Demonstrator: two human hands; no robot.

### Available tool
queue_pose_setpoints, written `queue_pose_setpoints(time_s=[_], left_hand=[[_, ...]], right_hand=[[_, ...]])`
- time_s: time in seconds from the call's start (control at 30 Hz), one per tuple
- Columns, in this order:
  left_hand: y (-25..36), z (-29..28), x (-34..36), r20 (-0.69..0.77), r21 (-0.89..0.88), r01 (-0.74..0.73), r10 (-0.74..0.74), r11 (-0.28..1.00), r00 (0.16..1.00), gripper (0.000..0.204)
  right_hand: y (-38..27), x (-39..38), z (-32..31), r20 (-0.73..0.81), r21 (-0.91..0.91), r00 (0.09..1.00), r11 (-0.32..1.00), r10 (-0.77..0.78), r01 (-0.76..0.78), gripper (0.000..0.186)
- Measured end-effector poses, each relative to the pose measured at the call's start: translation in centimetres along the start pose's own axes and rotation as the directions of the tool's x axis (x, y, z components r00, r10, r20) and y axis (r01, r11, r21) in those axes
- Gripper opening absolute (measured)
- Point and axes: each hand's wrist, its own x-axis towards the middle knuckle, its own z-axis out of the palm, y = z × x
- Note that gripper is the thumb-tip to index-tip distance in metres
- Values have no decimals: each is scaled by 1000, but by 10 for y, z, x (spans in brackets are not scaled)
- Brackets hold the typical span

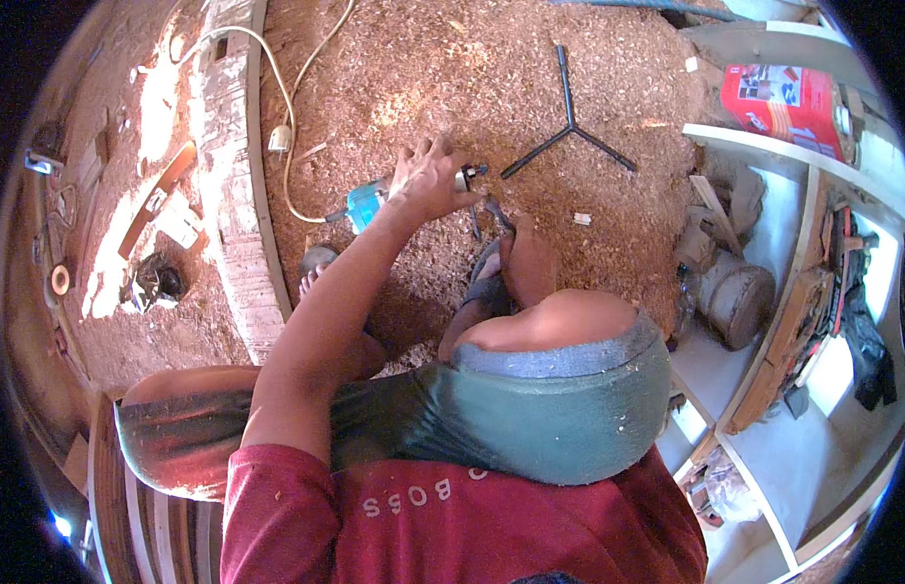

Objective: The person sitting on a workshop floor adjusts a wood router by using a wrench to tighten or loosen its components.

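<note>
My left hand (428, 180) reaches forward and lies over a small blue power tool (367, 202) on the sawdust floor. Its fingers spread over the tool's middle, and the tool's metal end (469, 174) sticks out to the right of them. A dark wrench-like tool (493, 210) lies just right of that hand, above my sandalled foot (520, 261). My knee in green shorts (559, 389) fills the middle of the picture. My right hand is hidden.
A black three-armed metal piece (569, 127) lies on the sawdust farther out. A white cable with a plug (280, 141) runs to the tool. A curved wooden band (233, 195) stands at the left. White shelves (764, 136) at the right hold a red box (783, 97) and a metal can (739, 302).
</note>
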Motion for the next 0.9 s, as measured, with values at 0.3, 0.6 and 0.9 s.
queue_pose_setpoints(time_s=[0.3,0.6,0.9], left_hand=[[24,-4,24,83,129,105,-116,986,990,41],[35,-5,35,98,86,314,-322,945,942,36],[-5,29,67,246,66,38,-53,997,968,49]], right_hand=[[14,4,-7,92,215,979,956,182,-198,33],[8,2,7,-58,485,974,859,219,-165,28],[6,18,-14,-253,81,945,978,207,-192,36]])
